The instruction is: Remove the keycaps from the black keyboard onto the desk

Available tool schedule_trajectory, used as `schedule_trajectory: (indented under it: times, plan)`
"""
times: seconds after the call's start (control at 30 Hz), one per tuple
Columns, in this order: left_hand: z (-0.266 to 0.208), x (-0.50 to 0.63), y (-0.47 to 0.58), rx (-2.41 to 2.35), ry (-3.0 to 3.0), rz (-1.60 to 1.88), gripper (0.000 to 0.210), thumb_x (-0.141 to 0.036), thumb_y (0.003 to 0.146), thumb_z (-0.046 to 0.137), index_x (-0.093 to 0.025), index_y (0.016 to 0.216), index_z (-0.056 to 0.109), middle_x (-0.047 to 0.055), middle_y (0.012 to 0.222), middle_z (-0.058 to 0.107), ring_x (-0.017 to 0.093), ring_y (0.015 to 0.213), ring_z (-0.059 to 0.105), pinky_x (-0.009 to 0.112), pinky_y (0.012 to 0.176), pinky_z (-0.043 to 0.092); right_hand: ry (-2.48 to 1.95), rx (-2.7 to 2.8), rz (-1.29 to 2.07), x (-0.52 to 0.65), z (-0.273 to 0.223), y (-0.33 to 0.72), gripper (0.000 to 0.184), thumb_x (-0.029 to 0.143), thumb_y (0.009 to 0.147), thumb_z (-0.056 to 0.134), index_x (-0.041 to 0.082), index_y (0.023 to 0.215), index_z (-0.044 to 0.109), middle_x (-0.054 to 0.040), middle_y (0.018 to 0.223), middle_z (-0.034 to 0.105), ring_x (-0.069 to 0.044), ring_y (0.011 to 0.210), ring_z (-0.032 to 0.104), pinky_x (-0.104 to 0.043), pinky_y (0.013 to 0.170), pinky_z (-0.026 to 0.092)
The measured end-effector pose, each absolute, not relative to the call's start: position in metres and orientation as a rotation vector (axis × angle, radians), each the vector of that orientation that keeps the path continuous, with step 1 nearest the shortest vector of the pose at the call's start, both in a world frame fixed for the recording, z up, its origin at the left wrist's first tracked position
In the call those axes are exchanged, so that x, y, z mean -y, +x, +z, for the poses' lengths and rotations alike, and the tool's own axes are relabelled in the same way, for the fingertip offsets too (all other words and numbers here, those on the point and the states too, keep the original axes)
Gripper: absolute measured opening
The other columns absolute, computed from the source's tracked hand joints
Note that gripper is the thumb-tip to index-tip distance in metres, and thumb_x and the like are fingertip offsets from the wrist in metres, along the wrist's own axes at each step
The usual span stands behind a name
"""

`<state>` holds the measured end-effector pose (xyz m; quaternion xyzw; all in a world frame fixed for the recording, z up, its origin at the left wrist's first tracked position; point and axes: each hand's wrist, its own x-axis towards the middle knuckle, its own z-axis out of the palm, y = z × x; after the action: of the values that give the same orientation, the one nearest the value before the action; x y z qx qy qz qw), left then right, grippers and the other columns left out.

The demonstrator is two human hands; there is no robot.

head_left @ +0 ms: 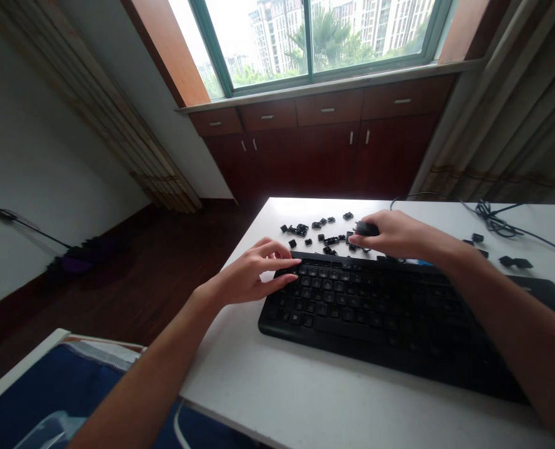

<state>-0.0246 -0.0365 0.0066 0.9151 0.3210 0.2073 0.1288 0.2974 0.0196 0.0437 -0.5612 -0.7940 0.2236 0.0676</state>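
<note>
A black keyboard (333,333) lies at a slant on the white table. My left hand (254,274) rests at its upper left corner, with thumb and index finger stretched out and apart over the keys there. Beyond the keyboard's back edge, my right hand (394,234) is closed around a small black rounded tool (367,229). Its exact kind does not show. The tool points left, towards several loose black keycaps (332,240) scattered behind the keyboard. My right forearm hides part of the keyboard's right side.
More black keycaps (516,262) lie at the right, near a bundled black cable (492,218). The white table (240,368) ends at its left edge, beside a dark floor. A blue chair-like seat (48,386) stands lower left. Red-brown cabinets (324,156) line the window wall.
</note>
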Motion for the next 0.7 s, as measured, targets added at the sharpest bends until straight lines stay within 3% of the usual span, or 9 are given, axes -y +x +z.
schedule_trajectory:
  times: [0.2, 0.4, 0.7]
  plan:
    - [0.0060, 0.0346, -0.0222, -0.895, 2.650, 0.716, 0.039, -0.024, 0.093, 0.067, -0.028, 0.131, 0.067, 0.008, 0.107, 0.068, 0.019, 0.096, 0.061, 0.032, 0.084, 0.053, -1.600, 2.437, 0.709, -0.0175, 0.0429, 0.2943, 0.036, 0.056, 0.083, 0.066, 0.020, 0.076, 0.068, -0.0044, 0.071, 0.070, -0.018, 0.059, 0.061, -0.030, 0.053, 0.039]
    - [0.0074, 0.0336, -0.0233, -0.839, 2.558, 0.788, 0.026, -0.021, 0.089, 0.073, -0.022, 0.114, 0.074, 0.008, 0.102, 0.073, 0.018, 0.093, 0.066, 0.032, 0.084, 0.057, -1.592, 2.462, 0.735, -0.0179, 0.0434, 0.2980, 0.038, 0.057, 0.083, 0.065, 0.020, 0.078, 0.067, -0.0042, 0.072, 0.070, -0.018, 0.060, 0.061, -0.030, 0.053, 0.039]
    - [0.0126, 0.0359, -0.0180, -0.586, 2.580, 0.757, 0.015, -0.022, 0.082, 0.080, -0.028, 0.095, 0.081, 0.006, 0.091, 0.079, 0.018, 0.081, 0.067, 0.031, 0.073, 0.059, -1.570, 2.456, 0.732, -0.0174, 0.0435, 0.2976, 0.036, 0.055, 0.084, 0.064, 0.021, 0.077, 0.067, -0.0028, 0.070, 0.070, -0.017, 0.059, 0.060, -0.029, 0.052, 0.039]
